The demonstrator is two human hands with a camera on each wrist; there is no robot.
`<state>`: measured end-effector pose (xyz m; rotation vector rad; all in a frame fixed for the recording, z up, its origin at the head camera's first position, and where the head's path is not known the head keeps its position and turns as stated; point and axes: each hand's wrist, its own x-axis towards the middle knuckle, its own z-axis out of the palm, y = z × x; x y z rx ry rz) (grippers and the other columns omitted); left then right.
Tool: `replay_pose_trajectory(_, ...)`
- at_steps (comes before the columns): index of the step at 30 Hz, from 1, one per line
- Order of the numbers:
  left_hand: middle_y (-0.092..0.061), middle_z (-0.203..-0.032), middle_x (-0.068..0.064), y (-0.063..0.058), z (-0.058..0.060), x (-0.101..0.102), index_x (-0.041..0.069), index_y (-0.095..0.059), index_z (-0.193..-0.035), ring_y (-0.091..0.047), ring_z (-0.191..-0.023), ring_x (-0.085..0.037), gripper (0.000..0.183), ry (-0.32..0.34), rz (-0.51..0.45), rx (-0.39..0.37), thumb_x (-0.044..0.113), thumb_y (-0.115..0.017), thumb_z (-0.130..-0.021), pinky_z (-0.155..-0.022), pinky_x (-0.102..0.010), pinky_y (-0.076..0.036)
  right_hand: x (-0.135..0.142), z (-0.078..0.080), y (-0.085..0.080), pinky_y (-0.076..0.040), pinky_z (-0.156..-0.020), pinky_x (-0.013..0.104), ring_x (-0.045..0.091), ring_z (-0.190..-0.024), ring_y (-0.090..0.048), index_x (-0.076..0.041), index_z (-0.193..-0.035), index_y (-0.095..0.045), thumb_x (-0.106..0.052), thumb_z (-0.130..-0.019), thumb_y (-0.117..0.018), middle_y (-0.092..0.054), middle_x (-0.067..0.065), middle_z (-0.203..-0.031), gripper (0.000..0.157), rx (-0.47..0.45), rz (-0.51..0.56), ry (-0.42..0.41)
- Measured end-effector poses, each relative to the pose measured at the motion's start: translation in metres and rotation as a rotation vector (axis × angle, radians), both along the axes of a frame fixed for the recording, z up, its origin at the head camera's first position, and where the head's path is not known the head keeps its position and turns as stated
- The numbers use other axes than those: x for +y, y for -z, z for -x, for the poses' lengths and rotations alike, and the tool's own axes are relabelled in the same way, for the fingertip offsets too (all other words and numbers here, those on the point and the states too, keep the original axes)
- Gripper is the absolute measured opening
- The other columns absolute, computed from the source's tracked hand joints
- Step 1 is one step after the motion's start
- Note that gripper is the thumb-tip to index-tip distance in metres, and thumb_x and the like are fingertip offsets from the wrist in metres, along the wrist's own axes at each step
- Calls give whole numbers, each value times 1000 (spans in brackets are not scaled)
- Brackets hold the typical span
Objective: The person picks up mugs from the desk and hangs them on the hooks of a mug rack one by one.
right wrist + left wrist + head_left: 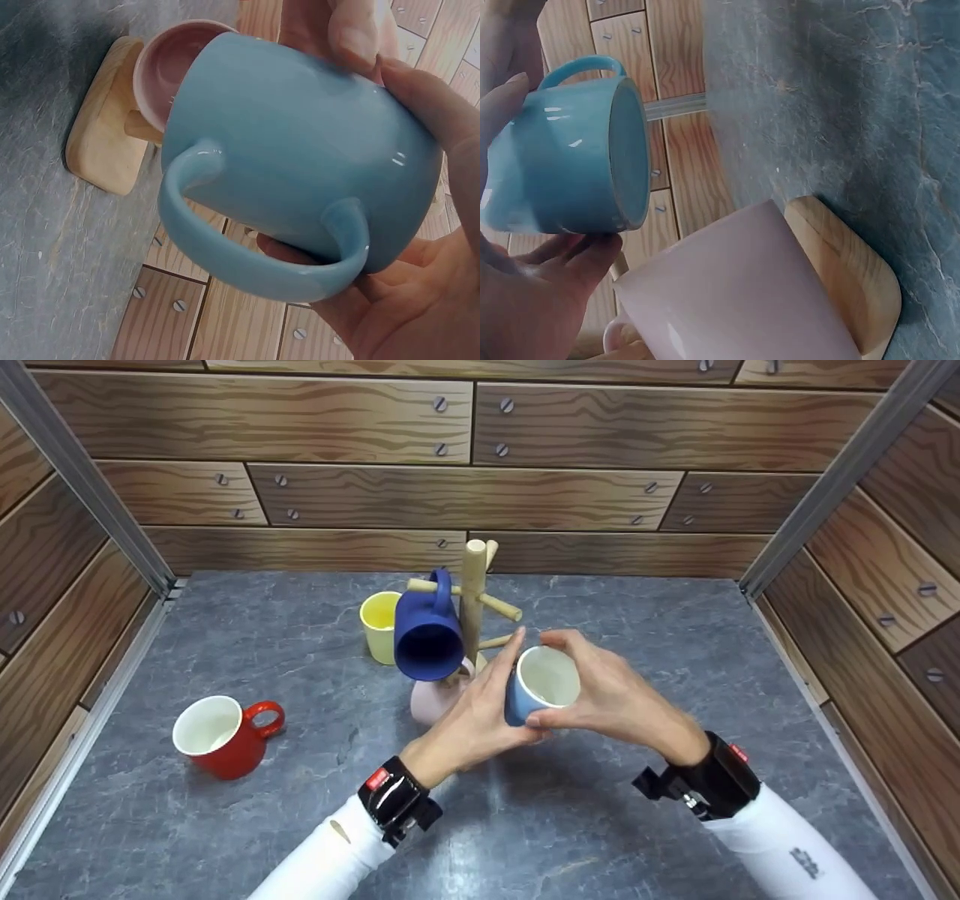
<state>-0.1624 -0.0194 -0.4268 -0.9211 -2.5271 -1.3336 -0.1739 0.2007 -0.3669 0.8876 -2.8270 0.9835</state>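
A light blue mug [523,701], white inside, is held between both hands in front of a wooden mug tree [472,592]. My left hand [474,712] holds its left side between fingers and thumb. Curled round its right side, my right hand [615,694] grips it. The mug is tilted, its mouth facing up toward the head camera; its handle [255,270] shows free of the fingers in the right wrist view. A pink mug [735,289] hangs low on the tree, partly hidden by my left hand in the head view. A dark blue mug [424,622] hangs by its handle on an upper peg.
A red mug [232,750] stands upright on the grey table [315,817] at the left. Behind the dark blue mug is a yellow mug [379,641], partly covered. Bare pegs [501,607] stick out on the tree's right side. Wood-patterned walls [360,424] enclose the table.
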Motion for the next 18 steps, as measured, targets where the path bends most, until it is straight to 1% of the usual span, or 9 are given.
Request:
replay_pose_trajectory(2,-44,-157,-14,-1,1,0,14,-16,-166,-50,-133,-21,114,-5,10,1,37,-88,-82,-110,-38,-45,0,0,2,-56,-81,40,24,-104,-64,-6,-148,-46,-53,-73,-91,-62,12,-135,99,0,8,-13)
replay_pose_trajectory(6,-49,-152,-13,0,2,-1,12,-25,-163,-54,-128,-22,108,-10,22,3,35,-89,-80,-105,-38,-48,-1,2,6,-56,-82,42,24,-106,-64,-7,-148,-47,-53,-73,-91,-62,11,-135,99,12,25,-37)
replay_pose_trajectory(10,-56,-142,-13,2,3,-1,10,-29,-160,-57,-122,-21,106,-22,18,27,35,-90,-77,-103,-37,-50,-1,4,11,-55,-88,44,23,-112,-63,-8,-151,-46,-52,-73,-91,-61,9,-140,100,32,34,-75)
replay_pose_trajectory(12,-57,-141,-13,5,2,-1,9,-30,-160,-58,-122,-21,106,-27,5,49,36,-89,-76,-103,-37,-49,0,4,12,-55,-92,46,23,-118,-62,-9,-153,-45,-51,-74,-91,-58,8,-144,101,34,46,-102)
replay_pose_trajectory(15,-54,-146,-13,7,2,-1,8,-30,-160,-56,-125,-20,104,-30,-18,67,42,-86,-79,-104,-37,-49,3,5,12,-54,-97,46,22,-122,-61,-9,-154,-45,-43,-76,-92,-56,7,-148,97,16,94,-144)
replay_pose_trajectory(18,-51,-148,-13,7,1,-2,9,-29,-160,-55,-126,-20,104,-28,-44,57,42,-86,-79,-104,-37,-49,7,5,12,-55,-97,40,19,-118,-64,-11,-153,-47,-33,-78,-92,-58,5,-144,90,-26,173,-168)
